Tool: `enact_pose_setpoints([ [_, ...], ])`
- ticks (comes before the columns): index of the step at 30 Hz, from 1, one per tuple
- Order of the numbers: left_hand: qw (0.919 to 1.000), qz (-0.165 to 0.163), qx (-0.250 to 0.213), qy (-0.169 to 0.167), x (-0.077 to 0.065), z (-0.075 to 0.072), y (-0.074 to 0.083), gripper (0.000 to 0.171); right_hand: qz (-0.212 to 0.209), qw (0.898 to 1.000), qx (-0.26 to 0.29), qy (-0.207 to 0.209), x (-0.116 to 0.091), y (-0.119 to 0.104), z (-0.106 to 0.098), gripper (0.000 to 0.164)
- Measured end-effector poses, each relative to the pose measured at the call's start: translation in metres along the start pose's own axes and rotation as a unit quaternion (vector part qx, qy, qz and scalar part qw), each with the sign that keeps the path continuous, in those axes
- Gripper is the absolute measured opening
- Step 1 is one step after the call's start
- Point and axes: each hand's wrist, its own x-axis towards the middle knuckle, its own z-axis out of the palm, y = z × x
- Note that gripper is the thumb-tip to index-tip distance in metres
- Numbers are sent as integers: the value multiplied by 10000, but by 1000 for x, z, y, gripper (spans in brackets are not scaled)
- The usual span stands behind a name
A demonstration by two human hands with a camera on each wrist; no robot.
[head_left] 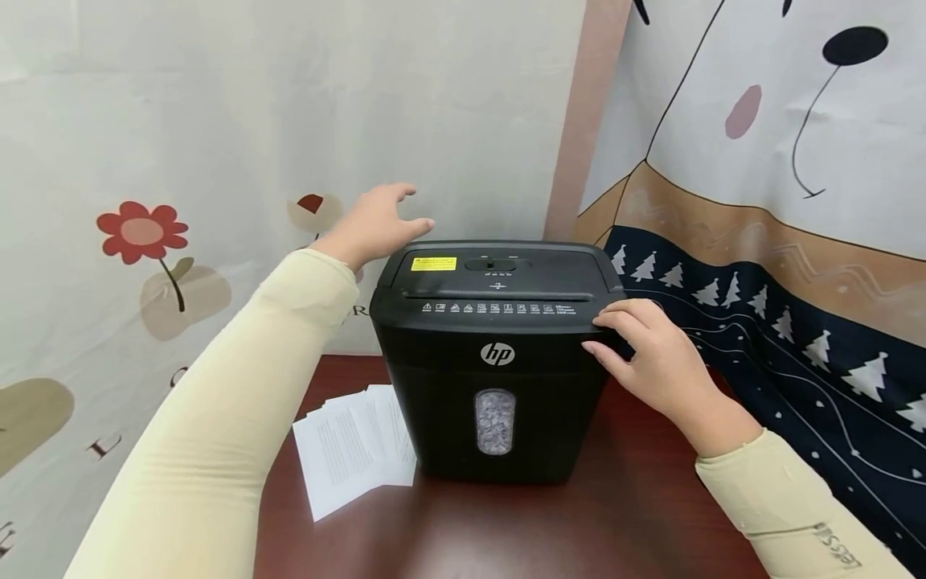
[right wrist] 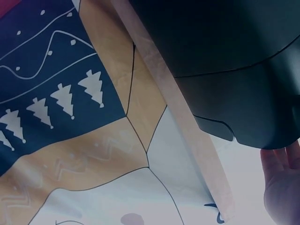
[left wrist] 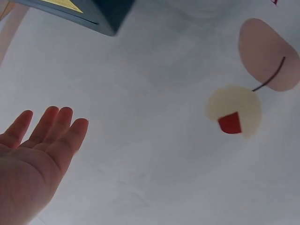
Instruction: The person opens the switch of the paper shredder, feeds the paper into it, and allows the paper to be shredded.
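A black paper shredder [head_left: 441, 362] with an HP logo stands in the middle of the head view. Its top has a narrow feed slot [head_left: 492, 296], a slide switch [head_left: 490, 264] and a yellow label [head_left: 434, 264]. My left hand [head_left: 379, 221] is raised at the back left corner of the lid, thumb and fingers spread, holding nothing. In the left wrist view that hand [left wrist: 40, 159] shows its palm, apart from the shredder. My right hand [head_left: 651, 354] has its fingertips at the lid's front right edge, the thumb just below them. The right wrist view shows these fingers [right wrist: 281, 157] against the edge.
Several printed paper sheets [head_left: 343, 450] lie overlapping left of the shredder on the dark red table [head_left: 499, 531]. Shreds [head_left: 495, 422] show through the front window. A patterned curtain [head_left: 463, 121] hangs behind, with a navy tree-print part [head_left: 752, 338] close on the right.
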Motion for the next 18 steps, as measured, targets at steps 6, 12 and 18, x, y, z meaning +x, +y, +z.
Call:
enact_pose_setpoints([
  [6, 9991, -212, -107, 350, -14, -8, -25, 69, 53, 9999, -30, -93, -2, 2, -1, 32],
  [12, 9964, -328, -327, 716, -25, -10, -51, 68, 55, 10000, 13, -58, -3, 3, -2, 43],
  [18, 9955, -437, -390, 749, -38, -6, -72, 68, 71, 10000, 14, -15, -5, 2, -3, 56],
])
